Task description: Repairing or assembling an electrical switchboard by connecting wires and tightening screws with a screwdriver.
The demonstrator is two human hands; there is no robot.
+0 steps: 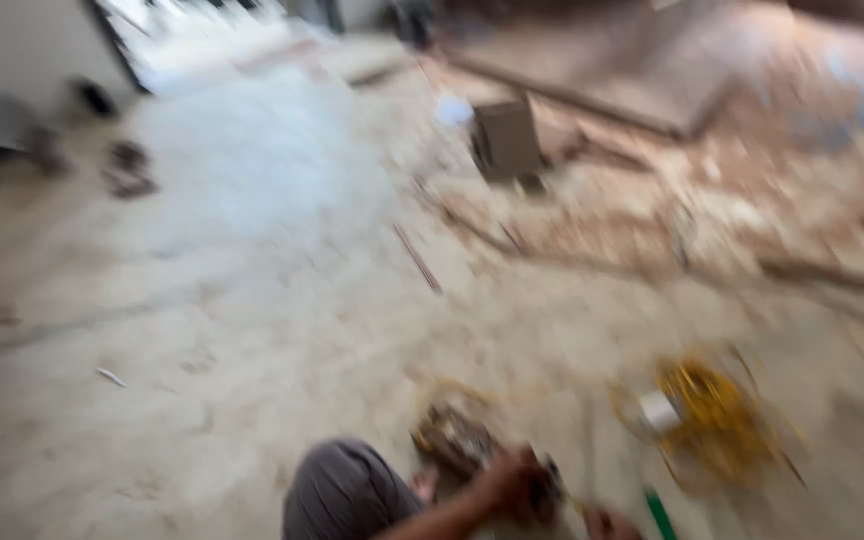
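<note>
The whole view is smeared by motion, so fine detail is lost. The dusty floor (202,330) fills most of it, with a band of rubble (672,210) and a small box (505,137) lying far beyond the fingers. Well off to the right of the fingers sits a tangle of yellow cord (714,420) with a white piece on it.

Low in the frame, by the bent knee (344,492), the left hand (512,482) is curled around a dark lump of a tool or fitting (544,485); the fingers look closed on it, though the blur hides how firmly. Just left of those fingers lies a brownish clump (452,438).

The right hand (607,523) is barely in view at the edge; whether its fingers are open or closed I cannot tell. A green stick (660,512) lies just right of it.

Judging by this, the work is at the grasping stage; a steadier hold comes first.
</note>
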